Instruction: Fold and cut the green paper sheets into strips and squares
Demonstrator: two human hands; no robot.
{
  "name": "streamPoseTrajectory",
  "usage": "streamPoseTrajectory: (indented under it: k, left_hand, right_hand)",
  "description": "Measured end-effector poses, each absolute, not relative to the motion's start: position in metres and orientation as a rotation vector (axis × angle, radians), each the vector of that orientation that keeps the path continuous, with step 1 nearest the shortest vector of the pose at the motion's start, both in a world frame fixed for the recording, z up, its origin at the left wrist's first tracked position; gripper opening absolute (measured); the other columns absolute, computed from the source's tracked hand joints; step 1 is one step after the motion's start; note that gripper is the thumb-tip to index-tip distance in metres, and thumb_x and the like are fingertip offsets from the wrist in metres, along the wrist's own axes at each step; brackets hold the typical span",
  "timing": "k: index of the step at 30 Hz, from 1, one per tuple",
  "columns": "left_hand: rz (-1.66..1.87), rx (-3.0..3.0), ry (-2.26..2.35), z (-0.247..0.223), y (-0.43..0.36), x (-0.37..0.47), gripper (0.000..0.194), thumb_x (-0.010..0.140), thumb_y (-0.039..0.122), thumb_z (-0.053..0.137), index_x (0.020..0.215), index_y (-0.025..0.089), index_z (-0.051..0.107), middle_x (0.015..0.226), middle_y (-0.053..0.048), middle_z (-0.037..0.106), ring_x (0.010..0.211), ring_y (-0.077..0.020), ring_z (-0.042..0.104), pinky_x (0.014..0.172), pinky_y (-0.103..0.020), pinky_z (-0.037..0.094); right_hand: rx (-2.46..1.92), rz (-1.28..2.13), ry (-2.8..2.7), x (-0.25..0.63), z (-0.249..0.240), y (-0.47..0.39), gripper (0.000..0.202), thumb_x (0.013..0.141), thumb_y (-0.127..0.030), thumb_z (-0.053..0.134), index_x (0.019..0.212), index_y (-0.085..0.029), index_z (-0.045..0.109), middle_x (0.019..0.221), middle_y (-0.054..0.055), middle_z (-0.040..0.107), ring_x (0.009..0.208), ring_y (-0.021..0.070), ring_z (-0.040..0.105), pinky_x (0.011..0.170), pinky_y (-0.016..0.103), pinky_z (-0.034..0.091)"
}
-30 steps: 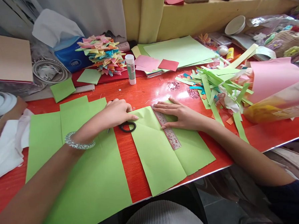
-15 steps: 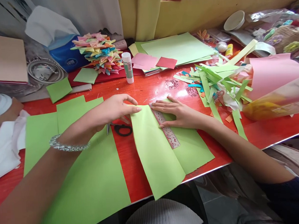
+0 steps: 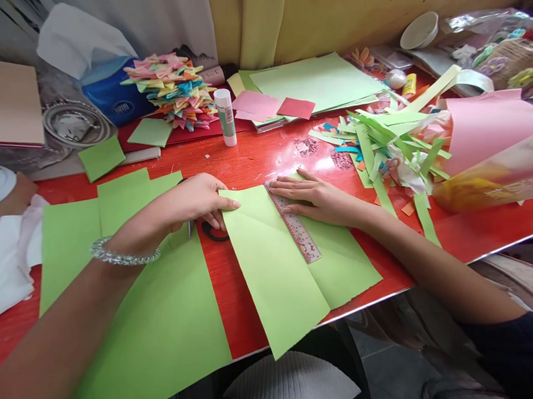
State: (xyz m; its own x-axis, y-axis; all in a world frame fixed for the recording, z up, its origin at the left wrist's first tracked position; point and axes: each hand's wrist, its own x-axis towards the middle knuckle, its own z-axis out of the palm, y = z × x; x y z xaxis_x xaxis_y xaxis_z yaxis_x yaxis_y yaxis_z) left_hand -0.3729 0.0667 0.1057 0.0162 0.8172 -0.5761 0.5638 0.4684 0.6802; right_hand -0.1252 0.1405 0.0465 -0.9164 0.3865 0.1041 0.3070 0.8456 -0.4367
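My left hand (image 3: 203, 203), with a clear beaded bracelet on its wrist, pinches the top left corner of a creased light green sheet of paper (image 3: 270, 271). That side of the sheet is lifted, and its near corner hangs past the table edge. A clear patterned ruler (image 3: 298, 230) lies slantwise along the crease. My right hand (image 3: 308, 196) rests flat on the ruler's upper end and the paper, fingers stretched out. Beneath my left hand, scissors with black handles (image 3: 214, 232) are partly hidden. Larger green paper (image 3: 157, 336) lies under my left forearm.
A glue stick (image 3: 225, 118) stands upright behind the hands. At the right, green paper scraps (image 3: 379, 134) lie beside a pink sheet (image 3: 490, 128). A tissue pack (image 3: 113, 94) and folded colourful paper pieces (image 3: 174, 91) are at the back left. The table's front edge (image 3: 365, 304) runs close by.
My left hand has shifted left and slightly down, drawing the paper's top left corner outward. The left part of the sheet now looks flatter. My right hand and the ruler stay put.
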Motion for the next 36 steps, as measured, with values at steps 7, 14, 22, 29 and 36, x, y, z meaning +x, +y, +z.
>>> streamPoseTrajectory:
  k: [7,14,22,29,36]
  left_hand:
    - [0.284,1.213,1.679,0.1045,0.0668,-0.374,0.028,0.06,0.037,0.075,0.059,0.017,0.057,0.056,-0.004,0.067,0.056,-0.0196,0.067,0.053,-0.026,0.051]
    - [0.278,1.214,1.671,0.1038,0.0671,-0.3751,0.032,0.06,0.039,0.076,0.055,0.018,0.053,0.054,-0.003,0.066,0.057,-0.0196,0.068,0.053,-0.024,0.051]
    - [0.267,1.195,1.676,0.1045,0.0671,-0.374,0.028,0.06,0.038,0.075,0.06,0.017,0.057,0.061,-0.006,0.07,0.06,-0.0198,0.068,0.055,-0.024,0.052]
    - [0.31,1.26,1.774,0.1123,0.0642,-0.3674,0.023,0.067,0.038,0.065,0.06,0.017,0.061,0.063,-0.005,0.07,0.061,-0.02,0.068,0.057,-0.026,0.052]
    - [0.293,1.426,1.887,0.1126,0.0617,-0.366,0.022,0.07,0.038,0.061,0.061,0.019,0.064,0.066,-0.005,0.07,0.065,-0.0213,0.066,0.057,-0.027,0.049]
  right_hand:
    - [-0.53,0.612,-2.819,-0.1251,0.0465,0.1402,0.048,0.096,-0.034,0.047,0.143,-0.025,0.04,0.147,0.003,0.042,0.139,0.0207,0.034,0.118,0.051,0.012]
    - [-0.506,0.615,-2.82,-0.1234,0.0446,0.1413,0.049,0.096,-0.034,0.048,0.144,-0.026,0.038,0.147,0.002,0.042,0.139,0.0213,0.033,0.118,0.051,0.012]
    - [-0.513,0.582,-2.81,-0.1237,0.0426,0.1408,0.05,0.095,-0.036,0.049,0.143,-0.027,0.038,0.146,0.002,0.043,0.139,0.0213,0.034,0.118,0.051,0.013]
    - [-0.498,0.594,-2.791,-0.1235,0.0407,0.1419,0.05,0.095,-0.034,0.05,0.143,-0.028,0.039,0.146,0.002,0.043,0.138,0.022,0.035,0.118,0.051,0.013]
    - [-0.516,0.634,-2.8,-0.1236,0.0423,0.1422,0.051,0.094,-0.036,0.05,0.143,-0.031,0.038,0.146,0.001,0.043,0.139,0.0218,0.034,0.118,0.051,0.012]
